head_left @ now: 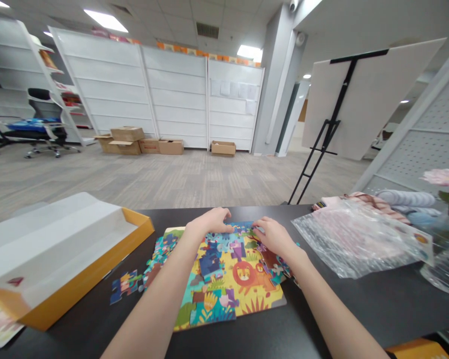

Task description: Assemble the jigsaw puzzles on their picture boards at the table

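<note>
A colourful animal jigsaw puzzle [247,299], with a lion and cub on yellow, lies partly assembled on the black table. My left hand [214,221] reaches over its far edge, fingers curved and apart, thumb touching the blue top pieces. At the far right corner, my right hand [273,234] has its thumb and fingertips closed in at a blue puzzle piece [249,227], partly covered by the fingers. Loose puzzle pieces [125,285] lie to the left, some hidden behind my left forearm. More pieces [279,269] sit beneath my right wrist.
An open white and yellow box [75,259] stands at the left. Clear plastic packaging [355,239] and folded cloths [404,202] lie at the right, near a glass vase [445,267] with a pink flower. Beyond the table are an easel [331,119] and cardboard boxes [127,141].
</note>
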Available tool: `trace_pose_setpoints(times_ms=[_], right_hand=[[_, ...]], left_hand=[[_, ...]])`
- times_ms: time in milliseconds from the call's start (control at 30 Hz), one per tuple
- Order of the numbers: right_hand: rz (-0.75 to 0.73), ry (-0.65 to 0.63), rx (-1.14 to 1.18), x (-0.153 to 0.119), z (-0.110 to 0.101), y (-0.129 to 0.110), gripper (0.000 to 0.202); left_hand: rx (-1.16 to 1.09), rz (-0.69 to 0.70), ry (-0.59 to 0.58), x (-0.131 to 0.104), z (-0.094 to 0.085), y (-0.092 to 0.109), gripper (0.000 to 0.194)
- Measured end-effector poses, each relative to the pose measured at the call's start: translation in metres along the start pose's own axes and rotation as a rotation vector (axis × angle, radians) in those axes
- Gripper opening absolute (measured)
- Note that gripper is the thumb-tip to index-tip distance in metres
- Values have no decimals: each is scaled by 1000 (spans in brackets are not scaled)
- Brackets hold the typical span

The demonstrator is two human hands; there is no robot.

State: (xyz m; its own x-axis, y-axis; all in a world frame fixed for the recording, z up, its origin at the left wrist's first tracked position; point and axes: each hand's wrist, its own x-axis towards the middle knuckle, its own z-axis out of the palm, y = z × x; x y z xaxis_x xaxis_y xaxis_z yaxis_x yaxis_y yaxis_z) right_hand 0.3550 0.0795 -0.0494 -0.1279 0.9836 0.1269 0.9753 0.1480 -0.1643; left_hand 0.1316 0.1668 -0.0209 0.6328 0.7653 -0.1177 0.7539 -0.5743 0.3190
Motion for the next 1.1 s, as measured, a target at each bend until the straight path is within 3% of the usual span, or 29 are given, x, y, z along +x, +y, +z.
trace_pose_setpoints(times_ms=[100, 200, 300, 400, 533, 667, 833, 1100], right_hand=[[26, 25, -5, 1, 0, 3, 27], [45, 22, -11, 1, -2, 5, 26], [60, 10, -21, 0, -4, 6, 25], [44, 4, -7, 0, -5, 7, 23], [-96, -58, 100, 0, -5, 8, 20], [-196, -165, 237, -3, -7, 4, 22], [-160, -296, 294, -8, -14, 7, 18], [7, -484, 294, -14, -24, 33, 20]], left_hand=[[21, 10, -54, -8, -13, 17, 51], [90, -11, -235, -15, -19, 45, 47], [213, -78, -305, -16, -13, 73, 58], [241, -103, -287, -12, -2, 88, 62], [222, -89, -285, -10, 0, 87, 60], [206, -35, -345, -17, -14, 79, 52], [205, -65, -303, -25, -28, 73, 46], [288, -91, -381, -21, -20, 91, 63]])
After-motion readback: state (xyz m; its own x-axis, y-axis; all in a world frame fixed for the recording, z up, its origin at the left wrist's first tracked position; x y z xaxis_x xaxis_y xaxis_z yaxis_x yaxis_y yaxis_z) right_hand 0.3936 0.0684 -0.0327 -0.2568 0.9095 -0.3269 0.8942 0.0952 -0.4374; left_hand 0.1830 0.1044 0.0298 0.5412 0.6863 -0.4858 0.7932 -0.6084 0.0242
